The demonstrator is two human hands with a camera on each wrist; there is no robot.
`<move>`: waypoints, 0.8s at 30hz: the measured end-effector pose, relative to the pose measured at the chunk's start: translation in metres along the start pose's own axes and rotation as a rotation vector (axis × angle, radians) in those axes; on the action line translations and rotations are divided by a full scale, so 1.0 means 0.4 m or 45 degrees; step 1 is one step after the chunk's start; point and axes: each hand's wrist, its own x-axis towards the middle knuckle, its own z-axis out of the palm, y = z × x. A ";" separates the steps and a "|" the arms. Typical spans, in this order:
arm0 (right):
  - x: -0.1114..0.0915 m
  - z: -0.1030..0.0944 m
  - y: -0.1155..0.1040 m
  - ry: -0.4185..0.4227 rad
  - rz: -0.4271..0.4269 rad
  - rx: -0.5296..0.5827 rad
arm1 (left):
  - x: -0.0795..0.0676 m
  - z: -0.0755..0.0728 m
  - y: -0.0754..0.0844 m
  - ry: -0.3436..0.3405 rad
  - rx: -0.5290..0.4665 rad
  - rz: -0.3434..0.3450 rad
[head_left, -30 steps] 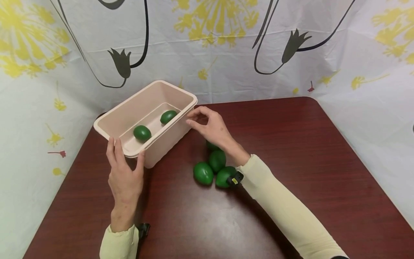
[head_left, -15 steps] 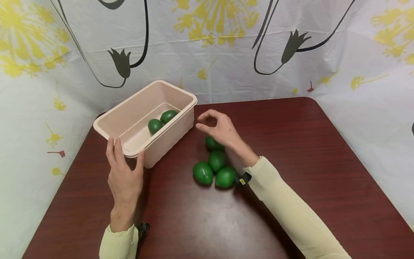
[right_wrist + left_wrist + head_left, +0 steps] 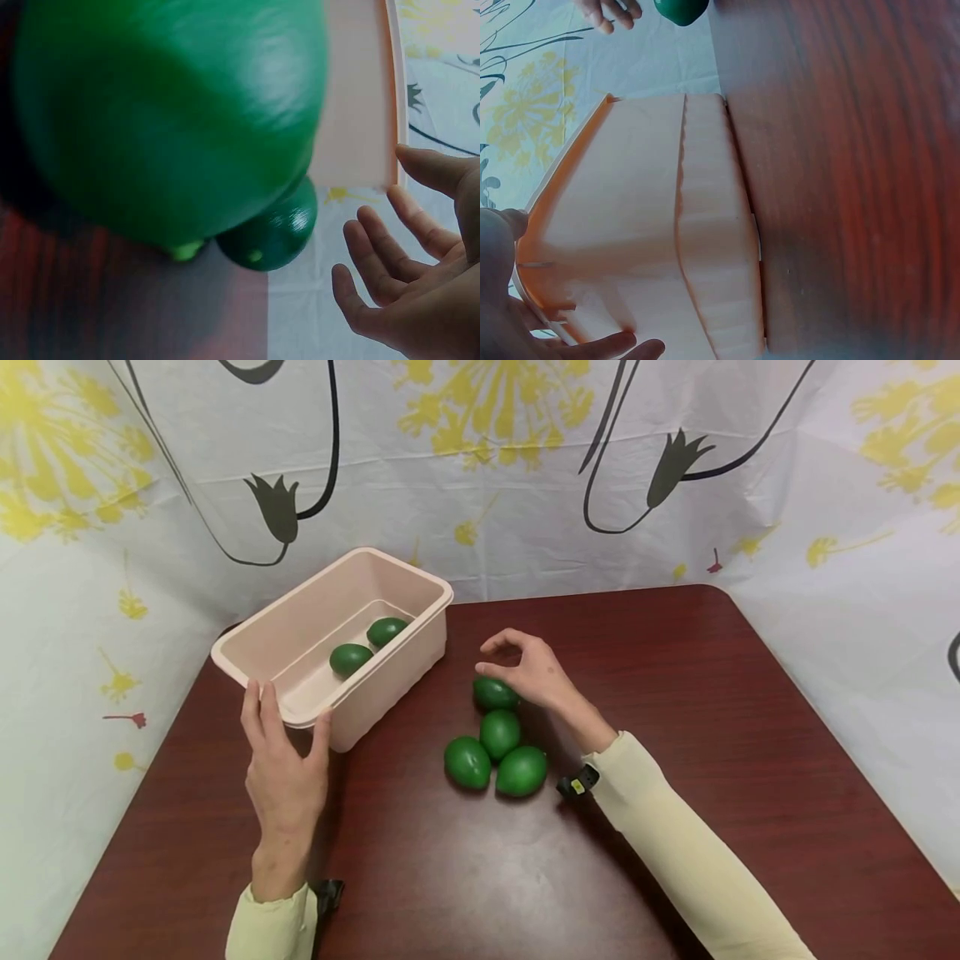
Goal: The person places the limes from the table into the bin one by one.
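A pale pink plastic bin (image 3: pixel 390 685) stands at the table's back left. Inside it lie two green limes, a nearer one (image 3: pixel 350 660) and a farther one (image 3: pixel 387 631). My left hand (image 3: pixel 287 785) holds the bin's near corner, thumb and fingers on either side; the left wrist view shows fingertips (image 3: pixel 641 349) against the outer wall. Right of the bin, several limes (image 3: pixel 499 735) lie in a cluster. Over the farthest lime (image 3: pixel 493 695) hovers my right hand (image 3: pixel 536 670), fingers bent but apart, holding nothing. A lime (image 3: pixel 172 105) looms large in the right wrist view.
The dark reddish-brown table (image 3: pixel 675 693) extends right and in front of the limes. Behind it hangs a white cloth (image 3: pixel 510 510) with yellow and grey flower prints. A small black camera (image 3: pixel 577 783) sits at the right wrist.
My right hand has drawn back from the bin's right side toward the farthest lime in the cluster. The nearer lime inside the bin has rolled about. My left hand stays on the corner.
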 end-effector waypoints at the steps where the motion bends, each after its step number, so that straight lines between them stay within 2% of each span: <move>1: -0.002 -0.001 0.005 -0.007 0.009 -0.003 | 0.000 0.001 0.000 0.001 0.000 0.001; 8: -0.013 -0.010 0.032 -0.038 0.049 -0.005 | -0.001 0.003 -0.001 0.008 0.003 -0.005; 24: -0.026 -0.017 0.080 -0.168 0.061 -0.077 | 0.001 0.003 -0.002 0.000 0.004 -0.001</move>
